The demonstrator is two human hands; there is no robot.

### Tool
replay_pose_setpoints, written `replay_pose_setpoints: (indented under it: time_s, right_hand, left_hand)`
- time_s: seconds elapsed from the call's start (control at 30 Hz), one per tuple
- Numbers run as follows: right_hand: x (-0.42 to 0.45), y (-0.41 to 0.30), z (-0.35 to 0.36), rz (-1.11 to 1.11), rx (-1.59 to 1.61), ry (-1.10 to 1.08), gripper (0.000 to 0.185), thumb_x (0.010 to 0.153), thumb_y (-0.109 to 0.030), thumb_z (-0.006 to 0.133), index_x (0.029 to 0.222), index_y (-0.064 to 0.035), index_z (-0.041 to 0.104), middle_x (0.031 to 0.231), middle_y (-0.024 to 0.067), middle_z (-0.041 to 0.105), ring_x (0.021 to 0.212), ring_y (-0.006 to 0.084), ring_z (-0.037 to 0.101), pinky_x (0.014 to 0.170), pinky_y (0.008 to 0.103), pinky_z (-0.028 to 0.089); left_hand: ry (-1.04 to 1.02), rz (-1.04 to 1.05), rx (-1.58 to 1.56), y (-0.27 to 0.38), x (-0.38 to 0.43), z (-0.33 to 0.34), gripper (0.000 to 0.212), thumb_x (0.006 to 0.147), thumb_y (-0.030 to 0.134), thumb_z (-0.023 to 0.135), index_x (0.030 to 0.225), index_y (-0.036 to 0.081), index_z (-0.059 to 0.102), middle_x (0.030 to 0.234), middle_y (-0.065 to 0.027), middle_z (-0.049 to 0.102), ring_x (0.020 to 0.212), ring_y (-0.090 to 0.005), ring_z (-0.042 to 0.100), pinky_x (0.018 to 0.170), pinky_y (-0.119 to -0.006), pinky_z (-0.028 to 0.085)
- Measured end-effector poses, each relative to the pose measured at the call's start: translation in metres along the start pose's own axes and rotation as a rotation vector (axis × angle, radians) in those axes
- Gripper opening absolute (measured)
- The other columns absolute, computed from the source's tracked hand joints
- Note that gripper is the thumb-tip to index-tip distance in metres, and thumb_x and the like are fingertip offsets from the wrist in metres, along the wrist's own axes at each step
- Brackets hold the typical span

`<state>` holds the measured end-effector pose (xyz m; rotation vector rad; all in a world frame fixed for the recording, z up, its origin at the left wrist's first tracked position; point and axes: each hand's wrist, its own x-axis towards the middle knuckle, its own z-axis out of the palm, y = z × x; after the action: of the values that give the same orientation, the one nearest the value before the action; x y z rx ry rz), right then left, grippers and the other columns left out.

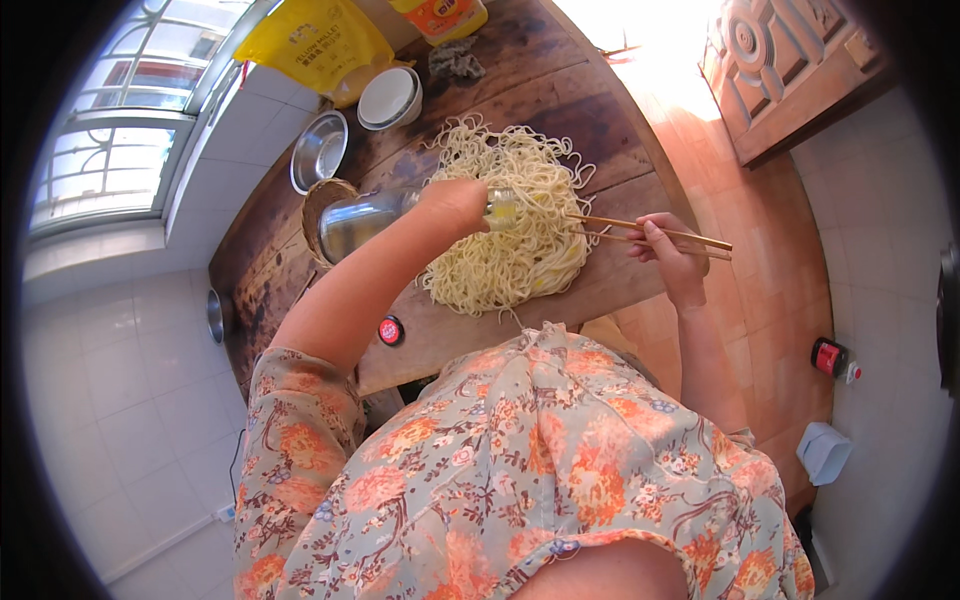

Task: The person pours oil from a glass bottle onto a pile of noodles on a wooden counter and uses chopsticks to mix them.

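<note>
My left hand (454, 202) grips a clear glass bottle (364, 219) near its neck. The bottle lies tilted over a large heap of noodles (510, 255), its mouth above the middle of the heap. Yellowish liquid, like oil, shows in the neck, and yellow patches tint some strands. In my right hand (670, 251) is a pair of wooden chopsticks (690, 238), their tips at the heap's right edge. The noodles lie spread straight on a dark wooden table (622, 195). A black and red cap (391, 330) rests on the table near its front edge.
A wicker basket (319, 202), a metal basin (319, 154) and stacked white bowls (391, 99) stand at the back left. Behind them are a yellow bag (319, 45), a yellow container (441, 16) and a grey cloth (456, 58). A carved wooden door (780, 67) is at the right.
</note>
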<state>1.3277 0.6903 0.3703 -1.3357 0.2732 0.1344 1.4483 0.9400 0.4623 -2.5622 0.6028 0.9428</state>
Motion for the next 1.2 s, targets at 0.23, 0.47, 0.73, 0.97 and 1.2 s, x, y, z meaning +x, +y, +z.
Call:
replay_pose_setpoints:
  time_s: [0.23,0.47,0.73,0.97,1.2]
  right_hand:
    - [0.029,0.027,0.047,-0.175,0.234,-0.081,0.012,0.084,-0.011,0.049,0.087,-0.0003,0.054,0.077,0.0069,0.060,0.064,0.0095,0.057,0.058,0.0208,0.046]
    - [0.013,0.022,0.043,-0.032,0.014,-0.311,0.008,0.082,-0.004,0.049,0.086,0.0007,0.054,0.077,0.0058,0.059,0.064,0.0090,0.057,0.059,0.0208,0.047]
    - [0.023,0.016,0.065,-0.240,-0.148,-0.235,0.007,0.082,-0.006,0.050,0.083,0.0002,0.055,0.071,0.0054,0.059,0.062,0.0084,0.057,0.056,0.0203,0.047]
    - [0.024,0.009,0.058,-0.053,-0.013,-0.186,0.008,0.081,-0.008,0.051,0.079,-0.0005,0.055,0.070,0.0050,0.059,0.059,0.0075,0.057,0.053,0.0183,0.046]
    - [0.023,-0.001,0.045,0.062,0.137,-0.118,0.019,0.085,-0.017,0.048,0.084,-0.0007,0.058,0.070,0.0061,0.059,0.057,0.0104,0.057,0.050,0.0194,0.043]
  left_hand:
    - [0.085,-0.002,-0.156,-0.018,-0.027,0.019,0.037,0.064,0.034,0.068,0.076,0.001,0.059,0.077,-0.0180,0.059,0.074,-0.0319,0.057,0.064,-0.038,0.045]
    - [0.095,-0.071,-0.353,-0.037,-0.057,0.043,0.040,0.065,0.036,0.066,0.074,-0.002,0.058,0.075,-0.0203,0.058,0.075,-0.0331,0.057,0.066,-0.039,0.043]
    - [0.035,-0.074,-0.448,-0.036,-0.068,0.054,0.040,0.064,0.037,0.067,0.076,0.000,0.060,0.077,-0.0187,0.059,0.075,-0.0315,0.058,0.066,-0.038,0.045]
    - [0.052,-0.073,-0.402,-0.031,-0.068,0.058,0.039,0.065,0.036,0.067,0.076,0.000,0.060,0.077,-0.0187,0.059,0.075,-0.0313,0.058,0.066,-0.038,0.045]
    - [0.056,-0.131,-0.467,-0.036,-0.077,0.059,0.039,0.065,0.037,0.067,0.074,0.000,0.060,0.076,-0.0184,0.059,0.074,-0.0313,0.058,0.065,-0.039,0.045]
